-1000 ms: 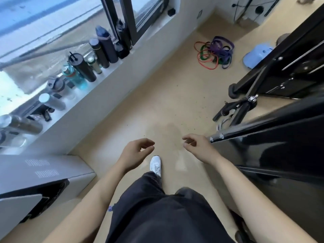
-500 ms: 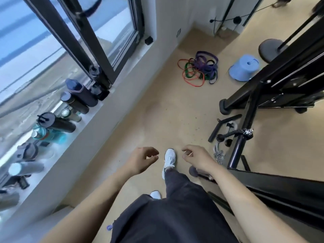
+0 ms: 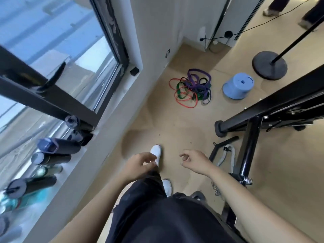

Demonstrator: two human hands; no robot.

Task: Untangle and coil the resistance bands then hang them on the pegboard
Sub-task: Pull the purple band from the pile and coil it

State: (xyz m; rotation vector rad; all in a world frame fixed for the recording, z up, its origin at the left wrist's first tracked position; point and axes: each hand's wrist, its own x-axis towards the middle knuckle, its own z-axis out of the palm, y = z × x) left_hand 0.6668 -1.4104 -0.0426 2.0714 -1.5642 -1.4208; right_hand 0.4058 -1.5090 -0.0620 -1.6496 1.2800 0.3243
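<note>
A tangled heap of resistance bands [image 3: 191, 87], red, green, purple and black, lies on the tan floor ahead, near the wall below the window. My left hand [image 3: 139, 163] and my right hand [image 3: 195, 161] hover in front of me at waist height, fingers loosely curled and apart, holding nothing. Both hands are well short of the bands. No pegboard is in view.
An upturned blue bucket [image 3: 238, 85] sits right of the bands. A black exercise machine frame [image 3: 259, 120] and a round stand base [image 3: 270, 64] fill the right. Bottles [image 3: 57, 146] line the windowsill on the left. Another person's legs [image 3: 275, 6] stand far back.
I have walked forward along the windowsill. The heap of bands is now closer and more central. My hands stay empty in the same loose pose.
</note>
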